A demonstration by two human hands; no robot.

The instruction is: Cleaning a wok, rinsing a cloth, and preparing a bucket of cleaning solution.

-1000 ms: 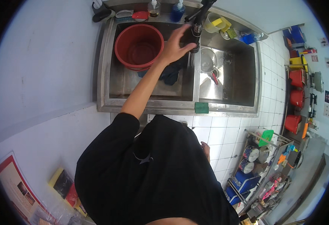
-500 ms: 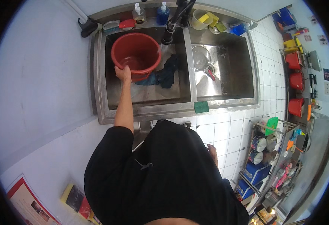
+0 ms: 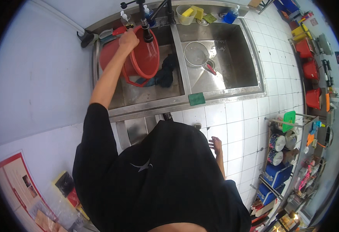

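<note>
My left hand [image 3: 128,40] is closed on the upper rim of a red plastic bucket [image 3: 149,60] in the left sink basin. The bucket is tilted onto its side, its mouth turned to the right. A black tap spout [image 3: 146,31] hangs at the mouth, overlapping the rim. Beside the bucket a dark wet cloth [image 3: 166,72] lies on the basin floor. My right hand [image 3: 216,145] hangs low at my right side with fingers apart, holding nothing, above the tiled floor.
In the right basin [image 3: 231,65] sits a round strainer [image 3: 196,53] near a red-handled item [image 3: 211,69]. A green scouring pad [image 3: 196,99] lies on the front edge. Soap bottles [image 3: 125,18] and a tub of sponges [image 3: 185,15] line the back ledge. Shelving [image 3: 283,120] stands at right.
The bucket has gone from upright to tilted on its side, shifting left. My left hand has moved up with its rim. My right hand shows more fully, fingers spread.
</note>
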